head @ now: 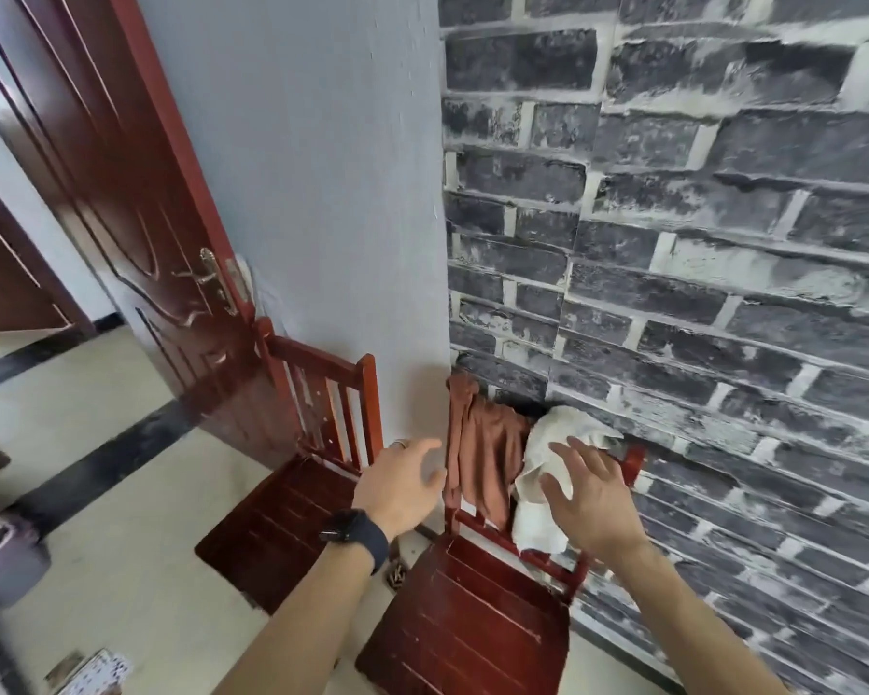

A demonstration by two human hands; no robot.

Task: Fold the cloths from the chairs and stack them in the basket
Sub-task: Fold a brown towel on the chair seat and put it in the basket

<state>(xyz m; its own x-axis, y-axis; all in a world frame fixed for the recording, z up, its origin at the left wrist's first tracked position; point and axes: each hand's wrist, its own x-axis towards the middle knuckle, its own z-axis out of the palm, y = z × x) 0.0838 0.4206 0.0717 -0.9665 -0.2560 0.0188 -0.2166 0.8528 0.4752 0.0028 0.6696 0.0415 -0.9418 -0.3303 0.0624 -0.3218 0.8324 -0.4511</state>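
Note:
Two red wooden chairs stand against the wall. Over the backrest of the right chair point(477, 619) hang a rust-brown cloth point(482, 453) and, to its right, a cream-white cloth point(548, 519). My left hand point(397, 486), with a dark watch on the wrist, hovers open just left of the brown cloth. In front of the white cloth my right hand point(590, 499) is spread open; whether it touches the cloth is unclear. The left chair point(282, 519) carries no cloth. No basket is in view.
A grey brick-pattern wall point(723, 243) runs behind the right chair and a plain grey wall behind the left one. An open red-brown door point(136, 203) stands at the left. A grey bin point(1, 559) sits on the tiled floor at the far left.

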